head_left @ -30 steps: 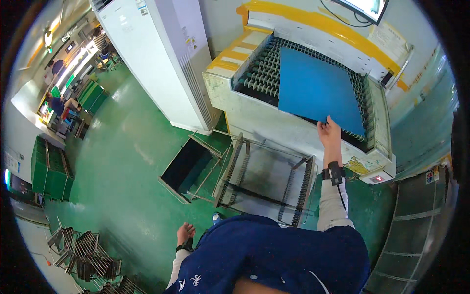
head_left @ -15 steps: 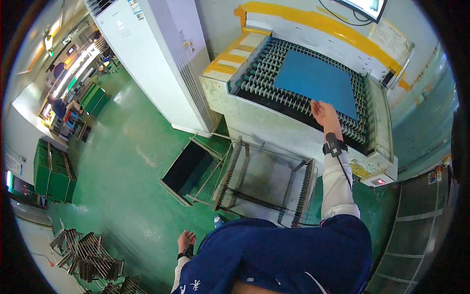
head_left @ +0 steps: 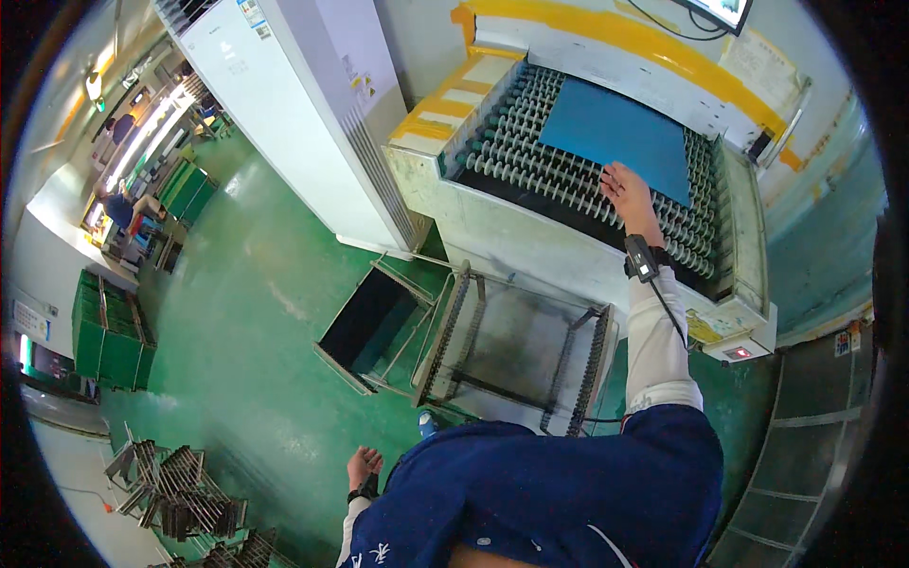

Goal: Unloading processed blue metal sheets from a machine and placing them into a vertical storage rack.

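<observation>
A flat blue panel (head_left: 615, 128) lies on the rows of pale wheels of a roller conveyor (head_left: 530, 168). My right hand (head_left: 627, 192) hovers over the near rollers, just short of the panel's near edge. Its fingers are loosely bent and apart, with nothing in them. My left hand (head_left: 364, 467) hangs low by my side above the floor, empty, its fingers loosely curled. Nearest to it is the metal rack (head_left: 516, 327) with toothed side rails, which stands below the conveyor.
A dark open-framed bin (head_left: 371, 320) adjoins the rack. The tall white cabinet (head_left: 275, 104) rises left of the conveyor. Piled metal frames (head_left: 185, 492) lie at lower left, near green crates (head_left: 109, 331). A person (head_left: 123, 210) sits far left. Right stands a grey metal cabinet (head_left: 805, 454).
The blue panel has moved farther back along the rollers, away from my right hand. That hand has shifted slightly forward; my left hand stays low.
</observation>
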